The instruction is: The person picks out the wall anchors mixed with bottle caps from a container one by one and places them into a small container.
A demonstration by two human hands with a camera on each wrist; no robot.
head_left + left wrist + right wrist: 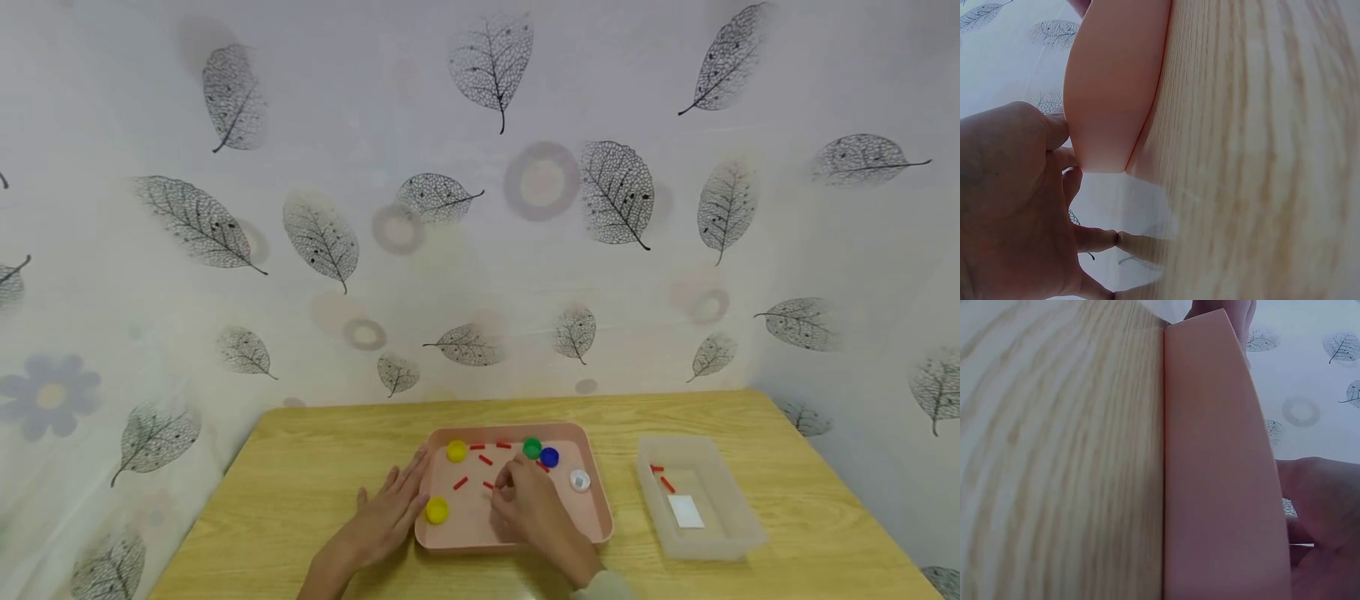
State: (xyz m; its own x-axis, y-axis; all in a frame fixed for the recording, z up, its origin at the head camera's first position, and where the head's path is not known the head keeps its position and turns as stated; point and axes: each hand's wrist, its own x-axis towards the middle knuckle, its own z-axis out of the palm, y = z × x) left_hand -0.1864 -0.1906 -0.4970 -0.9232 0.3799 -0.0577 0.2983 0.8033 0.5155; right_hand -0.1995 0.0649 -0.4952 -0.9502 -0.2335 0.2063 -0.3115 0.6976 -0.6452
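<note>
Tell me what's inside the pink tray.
Two yellow caps, a green cap, a blue cap, a white cap, and red sticks. Whatever the right hand covers cannot be seen.

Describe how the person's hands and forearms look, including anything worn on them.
Both the left hand and the right hand are bare, five-fingered human hands with no gloves. A pale, off-white sleeve shows on the right forearm at the bottom edge of the head view. No sleeve shows on the visible part of the left forearm.

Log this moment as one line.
left hand: touches pink tray, left side | right hand: over tray, grasp unclear | red sticks: in tray and translucent bin
</note>
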